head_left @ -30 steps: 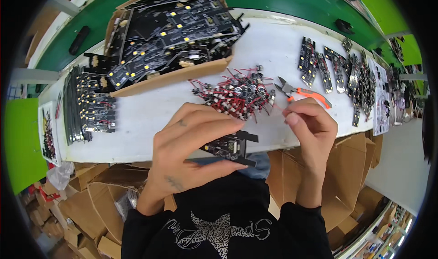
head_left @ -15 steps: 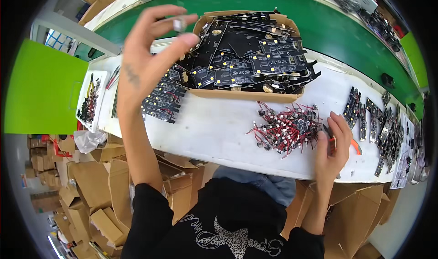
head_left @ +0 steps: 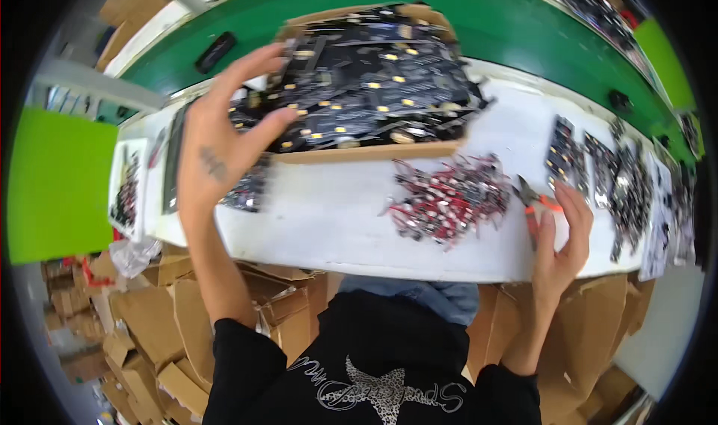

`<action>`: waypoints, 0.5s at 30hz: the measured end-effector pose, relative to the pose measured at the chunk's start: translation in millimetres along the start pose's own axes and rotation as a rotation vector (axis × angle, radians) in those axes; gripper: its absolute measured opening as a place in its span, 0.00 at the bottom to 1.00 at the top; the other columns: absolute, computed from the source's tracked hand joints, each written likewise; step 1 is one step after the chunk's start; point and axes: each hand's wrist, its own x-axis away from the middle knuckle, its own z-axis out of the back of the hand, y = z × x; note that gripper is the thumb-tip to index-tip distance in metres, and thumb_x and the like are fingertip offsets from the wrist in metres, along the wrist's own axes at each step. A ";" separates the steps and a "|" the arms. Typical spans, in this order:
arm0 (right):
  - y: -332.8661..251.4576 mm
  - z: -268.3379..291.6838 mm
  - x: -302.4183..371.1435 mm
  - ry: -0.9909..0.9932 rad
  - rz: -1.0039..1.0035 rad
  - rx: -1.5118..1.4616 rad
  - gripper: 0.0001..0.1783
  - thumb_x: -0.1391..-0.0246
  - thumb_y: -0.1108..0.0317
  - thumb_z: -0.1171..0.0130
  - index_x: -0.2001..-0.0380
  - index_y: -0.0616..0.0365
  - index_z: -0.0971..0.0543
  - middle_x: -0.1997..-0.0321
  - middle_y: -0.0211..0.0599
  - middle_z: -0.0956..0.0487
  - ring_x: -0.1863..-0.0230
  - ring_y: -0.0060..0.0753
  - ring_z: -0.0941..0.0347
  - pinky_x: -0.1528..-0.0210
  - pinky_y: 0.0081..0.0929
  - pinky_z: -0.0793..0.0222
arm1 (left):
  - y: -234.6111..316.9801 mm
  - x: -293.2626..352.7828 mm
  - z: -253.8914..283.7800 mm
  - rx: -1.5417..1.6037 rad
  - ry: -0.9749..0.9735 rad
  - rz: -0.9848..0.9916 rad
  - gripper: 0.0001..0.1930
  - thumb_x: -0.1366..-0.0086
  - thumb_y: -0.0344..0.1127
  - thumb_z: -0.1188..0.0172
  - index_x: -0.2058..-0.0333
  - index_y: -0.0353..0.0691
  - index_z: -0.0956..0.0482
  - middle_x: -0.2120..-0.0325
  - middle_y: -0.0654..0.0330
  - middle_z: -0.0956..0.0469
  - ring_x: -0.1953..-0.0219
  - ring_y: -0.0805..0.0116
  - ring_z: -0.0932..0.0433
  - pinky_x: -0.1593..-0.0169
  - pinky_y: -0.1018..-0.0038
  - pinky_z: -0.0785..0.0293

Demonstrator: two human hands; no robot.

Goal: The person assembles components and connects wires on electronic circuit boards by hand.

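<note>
Head view: the work looks part-way along. At 12 o'clock a box point(head_left: 374, 153) is heaped with black boards point(head_left: 351, 99), so much appears to be left. A smaller batch of boards lies on the bench point(head_left: 329, 219) around 3 o'clock, toward its right end, perhaps a finished or sorted group; the blur hides whether anything is fitted to them. Another row sits at 9 o'clock, partly behind the left arm. Red-wired parts point(head_left: 449, 200) lie in a loose pile at 3 o'clock from the middle, many of them evidently unused.

The left hand point(head_left: 213, 141), at 10 o'clock, spreads wide, thumb well apart from fingers, over the box's left end; nothing shows in its grip, and contact with the boards cannot be told. The right hand point(head_left: 565, 259), near 4 o'clock, is loosely curled with a gap at the thumb, just beside the orange pliers point(head_left: 529, 194); whether it touches their handles is unclear.
</note>
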 end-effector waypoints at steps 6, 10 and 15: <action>28.2 5.9 -18.3 0.067 -0.124 0.188 0.16 0.50 0.70 0.37 0.57 0.63 0.21 0.54 0.46 0.22 0.53 0.46 0.29 0.48 0.35 0.34 | 32.0 17.3 -9.7 -0.060 0.236 -0.297 0.18 0.46 0.19 0.41 0.54 0.29 0.24 0.60 0.49 0.19 0.55 0.56 0.23 0.43 0.58 0.35; 32.1 -2.6 -34.2 -0.034 -0.223 0.436 0.22 0.49 0.56 0.35 0.58 0.63 0.21 0.65 0.41 0.22 0.63 0.41 0.26 0.62 0.34 0.31 | 59.1 38.2 -45.7 0.219 0.167 -0.462 0.15 0.48 0.20 0.41 0.59 0.31 0.23 0.69 0.51 0.19 0.64 0.53 0.21 0.49 0.55 0.30; 34.2 -14.7 -54.2 -0.134 -0.309 0.624 0.28 0.51 0.47 0.36 0.60 0.63 0.21 0.64 0.43 0.22 0.63 0.45 0.24 0.65 0.37 0.28 | 100.1 63.6 -90.1 0.506 0.073 -0.384 0.11 0.51 0.24 0.35 0.65 0.38 0.19 0.69 0.59 0.18 0.65 0.60 0.19 0.55 0.59 0.26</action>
